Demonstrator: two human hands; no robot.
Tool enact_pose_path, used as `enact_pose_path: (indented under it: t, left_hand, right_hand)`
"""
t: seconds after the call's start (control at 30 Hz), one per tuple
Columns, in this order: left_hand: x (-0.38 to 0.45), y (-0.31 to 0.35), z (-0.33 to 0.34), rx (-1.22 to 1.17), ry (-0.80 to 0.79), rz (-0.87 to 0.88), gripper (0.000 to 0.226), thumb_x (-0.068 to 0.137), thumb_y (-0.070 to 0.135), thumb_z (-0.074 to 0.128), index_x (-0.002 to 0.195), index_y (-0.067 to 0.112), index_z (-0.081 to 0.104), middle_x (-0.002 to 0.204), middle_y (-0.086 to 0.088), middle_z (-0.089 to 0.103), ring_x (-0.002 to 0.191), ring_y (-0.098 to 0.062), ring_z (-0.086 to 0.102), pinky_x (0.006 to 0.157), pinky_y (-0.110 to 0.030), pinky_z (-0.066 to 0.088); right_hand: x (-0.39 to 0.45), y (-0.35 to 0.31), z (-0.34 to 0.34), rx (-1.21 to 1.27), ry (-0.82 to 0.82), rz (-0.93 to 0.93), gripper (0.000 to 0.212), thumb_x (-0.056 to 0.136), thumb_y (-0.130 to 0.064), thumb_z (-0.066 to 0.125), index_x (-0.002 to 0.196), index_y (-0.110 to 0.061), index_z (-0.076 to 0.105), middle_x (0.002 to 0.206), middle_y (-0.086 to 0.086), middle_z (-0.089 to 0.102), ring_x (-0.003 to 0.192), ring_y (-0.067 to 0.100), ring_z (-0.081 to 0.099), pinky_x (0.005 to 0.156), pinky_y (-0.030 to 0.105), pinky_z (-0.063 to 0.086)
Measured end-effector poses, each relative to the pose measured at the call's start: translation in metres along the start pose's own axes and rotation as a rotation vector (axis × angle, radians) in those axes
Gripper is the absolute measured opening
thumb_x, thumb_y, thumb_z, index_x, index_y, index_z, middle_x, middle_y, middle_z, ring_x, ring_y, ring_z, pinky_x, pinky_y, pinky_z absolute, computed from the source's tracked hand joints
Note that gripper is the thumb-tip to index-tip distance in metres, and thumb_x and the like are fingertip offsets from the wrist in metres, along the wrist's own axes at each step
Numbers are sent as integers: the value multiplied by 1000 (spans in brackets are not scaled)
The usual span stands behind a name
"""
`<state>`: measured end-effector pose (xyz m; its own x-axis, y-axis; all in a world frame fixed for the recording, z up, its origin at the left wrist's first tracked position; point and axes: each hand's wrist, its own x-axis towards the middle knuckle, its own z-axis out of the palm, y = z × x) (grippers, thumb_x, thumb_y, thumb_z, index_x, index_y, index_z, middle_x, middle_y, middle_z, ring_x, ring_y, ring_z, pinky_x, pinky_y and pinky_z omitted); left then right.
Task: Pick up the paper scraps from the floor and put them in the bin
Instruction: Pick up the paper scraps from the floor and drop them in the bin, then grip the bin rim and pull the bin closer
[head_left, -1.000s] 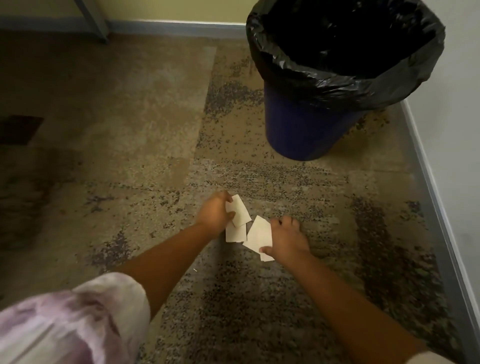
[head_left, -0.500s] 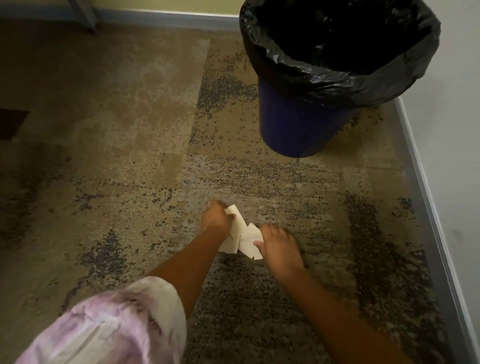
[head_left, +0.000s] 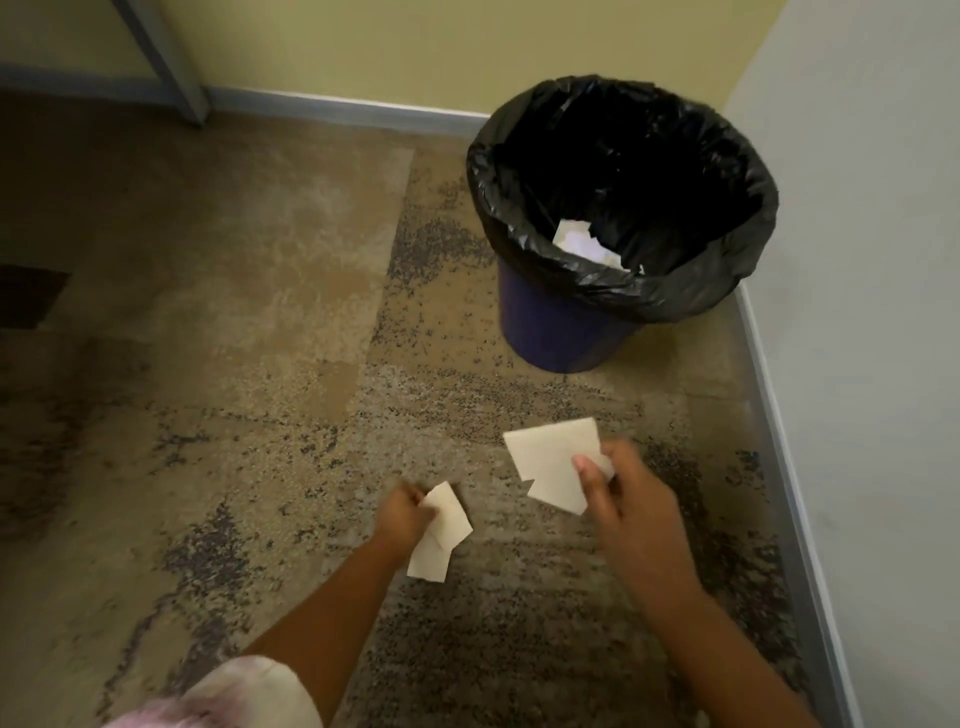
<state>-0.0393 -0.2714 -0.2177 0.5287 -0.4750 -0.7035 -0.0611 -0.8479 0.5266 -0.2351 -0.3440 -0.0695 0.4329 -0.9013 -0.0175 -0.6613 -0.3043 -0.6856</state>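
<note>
A person's left hand (head_left: 402, 512) pinches small paper scraps (head_left: 441, 530) in curled fingers above a speckled carpet (head_left: 260, 415), while the right hand (head_left: 631, 512) pinches larger scraps (head_left: 553, 465) between thumb and fingers. Beyond the fingertips of the right hand, a blue bin (head_left: 561, 332) with a black liner (head_left: 618, 283) stands in the corner, white paper (head_left: 582, 241) lying inside.

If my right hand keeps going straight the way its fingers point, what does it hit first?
The right hand, gripping paper scraps, points up and slightly left in the picture. Bare carpet lies ahead, then likely the bin, though depth and height are unclear.
</note>
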Motion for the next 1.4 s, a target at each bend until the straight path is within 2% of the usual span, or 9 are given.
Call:
enact_pose_path:
  t: [0.27,0.4,0.53,0.63,0.77,0.83,1.0,1.27,1.4]
  left_hand:
    - [-47,6,-21,-228,86,-32,39,82,-6,58,70,22,34,71,-3,49,69,-23,51,67,-43,49]
    - [-70,65,-49,-477,176,-5,39,83,-6,59,73,23,35,79,-10,54,82,-27,55,79,-54,51]
    - [-99,162,-72,-568,241,238,39,83,-4,58,73,25,34,79,-1,51,80,-23,53,79,-48,51]
    - [-112,234,-83,-616,264,399,41,83,0,61,73,28,33,79,-3,50,74,-21,52,74,-47,53]
    - [-116,301,-76,-542,257,413,35,86,4,58,71,21,31,70,3,43,61,-12,46,52,-23,39]
    - [-108,316,-64,-465,217,354,35,86,4,55,69,20,30,72,2,45,69,-19,52,53,-24,39]
    - [-99,316,-71,-203,185,339,30,88,25,61,107,6,49,122,-12,48,101,-30,56,79,-31,41]
    - [-87,241,-141,193,594,381,43,91,33,53,123,4,46,129,-15,46,121,-33,44,94,-42,42]
    - [-76,184,-174,263,498,191,55,93,47,43,119,-1,42,116,-21,54,102,-37,57,80,-41,51]
  right_hand:
    - [71,-70,-93,160,260,-29,8,94,-33,49,98,-26,48,80,-24,54,69,0,57,54,19,47]
    - [131,-73,-105,234,280,189,19,95,-36,47,101,-18,52,92,-6,61,79,8,58,69,30,54]
    - [172,-58,-104,750,246,560,42,97,-40,39,113,-5,55,100,17,63,86,27,63,69,34,55]
    - [174,-43,-100,578,289,643,53,94,-46,44,108,3,55,81,13,65,71,28,64,74,44,56]
    - [173,-32,-85,551,318,843,59,78,-28,74,120,-6,38,120,18,52,94,38,63,61,39,56]
    - [179,-28,-78,651,292,886,63,80,-16,70,130,-10,31,128,21,47,105,39,58,64,42,57]
    - [183,-8,-75,757,280,907,59,82,-6,63,132,-12,34,123,17,54,104,37,59,76,53,56]
    - [107,-21,-74,479,-11,655,45,84,-9,59,126,-11,45,107,9,58,101,31,58,89,45,51]
    - [90,-43,-66,347,-279,592,49,89,-14,55,135,-14,39,119,7,56,106,26,56,90,37,47]
